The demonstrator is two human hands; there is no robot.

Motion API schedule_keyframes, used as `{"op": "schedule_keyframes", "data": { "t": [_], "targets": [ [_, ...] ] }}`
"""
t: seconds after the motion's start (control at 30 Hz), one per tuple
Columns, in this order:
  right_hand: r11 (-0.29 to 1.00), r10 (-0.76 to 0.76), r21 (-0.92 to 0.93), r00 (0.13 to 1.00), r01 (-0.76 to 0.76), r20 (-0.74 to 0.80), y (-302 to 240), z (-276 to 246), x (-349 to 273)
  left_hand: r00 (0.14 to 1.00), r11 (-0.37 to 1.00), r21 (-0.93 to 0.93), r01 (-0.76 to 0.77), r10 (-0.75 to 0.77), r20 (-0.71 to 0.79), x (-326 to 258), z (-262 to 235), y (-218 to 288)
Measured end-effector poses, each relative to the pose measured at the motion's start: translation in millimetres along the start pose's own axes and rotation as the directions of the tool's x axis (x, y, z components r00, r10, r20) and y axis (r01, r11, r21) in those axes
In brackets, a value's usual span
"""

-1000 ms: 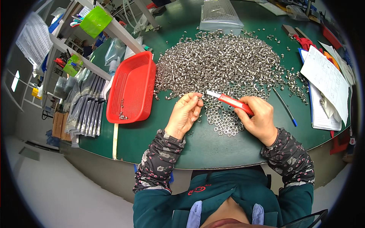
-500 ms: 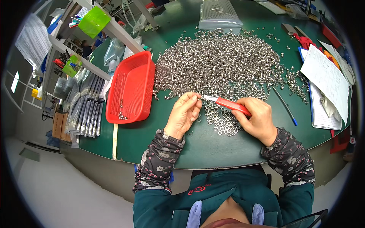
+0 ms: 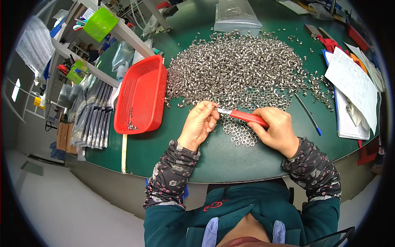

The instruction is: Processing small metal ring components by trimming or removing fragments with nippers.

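Near the centre of the frame, the bare right hand (image 3: 276,127) was wrapped around a slim red-handled knife with a pale metal blade (image 3: 248,117), which pointed left. Its tip met the bare left hand (image 3: 199,125), whose thumb and forefinger pinched a small silvery metal piece (image 3: 216,107), mostly hidden by the fingertips. Beyond them, a broad heap of short silvery metal tubes (image 3: 234,68) covered the upper middle of the dark green tabletop (image 3: 234,164); loose round metal rings (image 3: 242,133) lay below the knife. At centre left, a red perforated plastic basket (image 3: 144,78) held a few metal bits. A dark pen with a blue end (image 3: 308,115) lay at right, near white papers (image 3: 352,84).
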State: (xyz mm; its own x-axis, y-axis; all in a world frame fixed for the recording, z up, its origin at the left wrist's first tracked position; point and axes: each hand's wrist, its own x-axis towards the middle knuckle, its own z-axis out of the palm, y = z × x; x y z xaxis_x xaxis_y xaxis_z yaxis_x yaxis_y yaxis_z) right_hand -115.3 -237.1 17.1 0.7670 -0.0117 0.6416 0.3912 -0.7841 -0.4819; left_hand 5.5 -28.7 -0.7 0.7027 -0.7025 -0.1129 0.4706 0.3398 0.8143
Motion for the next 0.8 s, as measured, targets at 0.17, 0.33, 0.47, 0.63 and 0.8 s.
{"op": "schedule_keyframes", "data": {
  "t": [0.17, 0.33, 0.47, 0.63, 0.8],
  "targets": [
    [1.0, 0.014, 0.007, 0.999, -0.014, 0.035, -1.2, -1.3, 0.3, 0.999, 0.998, 0.042, 0.036, -0.036, -0.018, 0.1, 3.3, -1.3],
    [1.0, 0.026, -0.008, 0.995, -0.026, -0.098, -0.7, -0.7, 2.8, 0.993, 0.997, 0.012, 0.075, -0.074, -0.094, -1.4, 6.2, 0.4],
    [0.996, 0.083, -0.019, 0.991, -0.085, -0.105, 2.6, -6.8, 4.7, 0.985, 0.996, 0.008, 0.087, -0.085, -0.148, -1.3, 9.4, 2.4],
    [0.998, 0.062, -0.008, 0.994, -0.063, -0.087, 2.1, -4.6, 3.4, 0.982, 0.995, 0.017, 0.099, -0.095, -0.165, -2.6, 8.6, 2.5],
    [0.997, 0.079, -0.014, 0.995, -0.08, -0.069, 1.4, -5.8, 3.1, 0.98, 0.994, 0.011, 0.107, -0.103, -0.172, -3.6, 9.1, 3.8]
  ]
}}
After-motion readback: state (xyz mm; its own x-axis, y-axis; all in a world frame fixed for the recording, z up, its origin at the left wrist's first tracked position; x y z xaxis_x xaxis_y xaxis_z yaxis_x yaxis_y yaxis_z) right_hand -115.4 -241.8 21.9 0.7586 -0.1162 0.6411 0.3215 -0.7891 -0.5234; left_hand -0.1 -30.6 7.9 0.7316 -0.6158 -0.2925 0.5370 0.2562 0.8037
